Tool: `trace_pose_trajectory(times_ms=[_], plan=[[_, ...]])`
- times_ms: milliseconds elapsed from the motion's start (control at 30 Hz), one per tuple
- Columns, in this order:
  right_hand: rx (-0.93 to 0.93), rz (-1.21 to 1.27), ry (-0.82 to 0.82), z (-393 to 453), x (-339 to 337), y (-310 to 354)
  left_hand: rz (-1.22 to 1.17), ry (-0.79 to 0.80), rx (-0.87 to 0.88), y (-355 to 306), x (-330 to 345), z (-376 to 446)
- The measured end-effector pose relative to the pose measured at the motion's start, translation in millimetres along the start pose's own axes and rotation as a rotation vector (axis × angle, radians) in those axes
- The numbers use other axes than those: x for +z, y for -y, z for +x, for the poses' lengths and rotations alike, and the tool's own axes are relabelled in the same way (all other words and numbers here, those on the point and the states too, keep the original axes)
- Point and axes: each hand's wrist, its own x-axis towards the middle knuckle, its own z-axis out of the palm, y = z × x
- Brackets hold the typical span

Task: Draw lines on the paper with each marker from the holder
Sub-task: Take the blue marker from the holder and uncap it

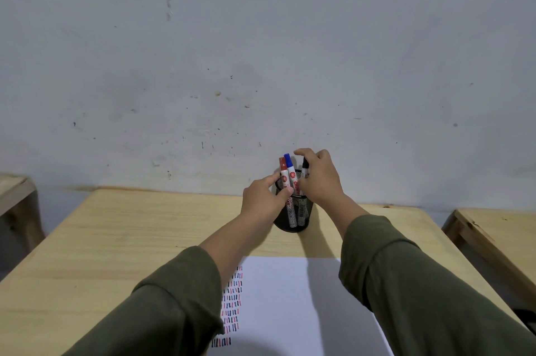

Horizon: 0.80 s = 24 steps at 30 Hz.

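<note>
A black mesh holder (298,215) stands at the far middle of the wooden table (130,239). A red marker (282,170) and a blue marker (289,167) stick up out of it. My left hand (265,200) grips the holder's left rim and side. My right hand (320,178) is at the holder's right, fingers pinched around a black marker (305,168) that stands in the holder. A white paper (290,306) lies near me, with rows of short red, blue and black strokes (232,306) along its left edge, partly hidden by my left sleeve.
A grey, scuffed wall (261,51) rises right behind the table's far edge. Another wooden table (504,236) stands to the right and a wooden piece (14,196) to the left, each with a gap between.
</note>
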Motion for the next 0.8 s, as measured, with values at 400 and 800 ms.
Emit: trace_pose_trajectory(times_ms=[400,800], plan=[[-0.124,-0.157,-0.087,1.8,7.9,2.1,-0.055,-0.003,-0.012,1.8,1.8,1.2],[-0.185,-0.096,-0.178,-3.5,6.3,-3.5,-0.057,-0.014,-0.009,0.7,1.6,-1.2]])
